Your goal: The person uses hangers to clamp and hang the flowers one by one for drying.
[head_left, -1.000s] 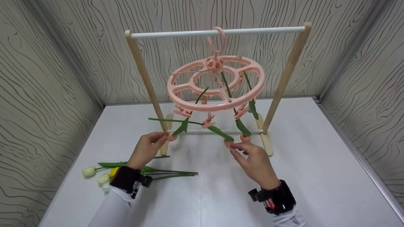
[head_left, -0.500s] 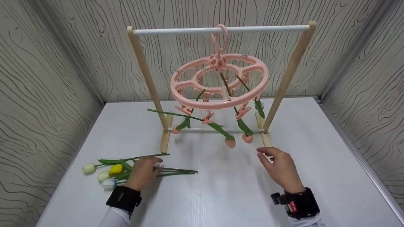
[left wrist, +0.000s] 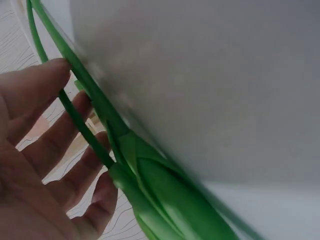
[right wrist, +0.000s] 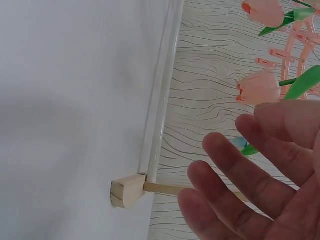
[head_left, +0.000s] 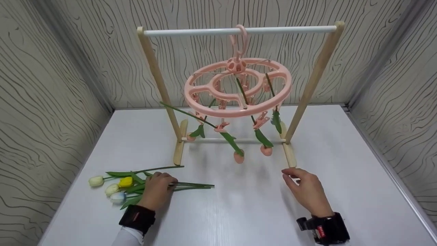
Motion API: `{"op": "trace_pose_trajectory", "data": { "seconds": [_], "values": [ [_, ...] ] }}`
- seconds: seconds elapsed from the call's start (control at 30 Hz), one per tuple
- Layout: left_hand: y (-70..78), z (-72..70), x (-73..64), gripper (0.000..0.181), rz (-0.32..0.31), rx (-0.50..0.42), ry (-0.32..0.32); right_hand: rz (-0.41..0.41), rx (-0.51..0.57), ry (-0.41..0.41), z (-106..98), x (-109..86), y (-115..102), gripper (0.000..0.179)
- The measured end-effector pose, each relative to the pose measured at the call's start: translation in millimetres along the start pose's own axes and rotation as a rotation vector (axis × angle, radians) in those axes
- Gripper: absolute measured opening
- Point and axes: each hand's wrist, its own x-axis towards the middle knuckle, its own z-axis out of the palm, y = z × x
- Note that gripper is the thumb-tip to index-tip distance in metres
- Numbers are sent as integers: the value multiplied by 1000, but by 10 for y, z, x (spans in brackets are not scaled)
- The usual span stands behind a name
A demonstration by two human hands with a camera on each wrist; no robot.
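Note:
My left hand [head_left: 158, 189] is over a bunch of artificial tulips lying at the table's left. In the left wrist view a thin green tulip stem [left wrist: 82, 127] passes between thumb and fingers; the thumb crosses it and the fingers stay spread, with no firm grip visible. White, yellow and blue-white tulip heads [head_left: 118, 198] lie left of that hand. My right hand [head_left: 307, 191] holds nothing; its fingers are loosely bent in front of the stand's right foot. Above, a pink round clip hanger [head_left: 218, 112] carries upside-down tulips, among them pink ones [head_left: 239, 157].
A wooden stand with a white top bar [head_left: 191, 32] bears the hanger. Its right foot [head_left: 289, 155] lies just beyond my right hand. A lower crossbar [head_left: 211, 140] joins the feet. Wood-grain-patterned panels [head_left: 116, 68] surround the white table [head_left: 232, 212].
Both hands have left the hanging pink tulips. The left hand moved down onto the lying stems; the right drew back to the lower right. The hanging tulips have swung, the front one leftward.

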Motion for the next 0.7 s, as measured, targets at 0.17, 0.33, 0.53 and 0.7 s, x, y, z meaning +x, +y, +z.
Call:
{"op": "trace_pose_trajectory", "data": {
  "seconds": [0.17, 0.33, 0.53, 0.7],
  "values": [
    [-27, 11, -23, 29, 100, 99, 65, 29, 15, -12, 31, -60, -17, 20],
    [-67, 0, 9, 27, 227, 233, 248, 43, 37, 6, 38, -114, -76, 19],
    [148, -261, -59, 30, 245, 235, 423, 55, 58, 41, 55, -216, -153, 17],
    [351, -500, -145, 35, 224, 125, 643, 24, 76, 83, 84, -296, -236, 14]
  ]
}}
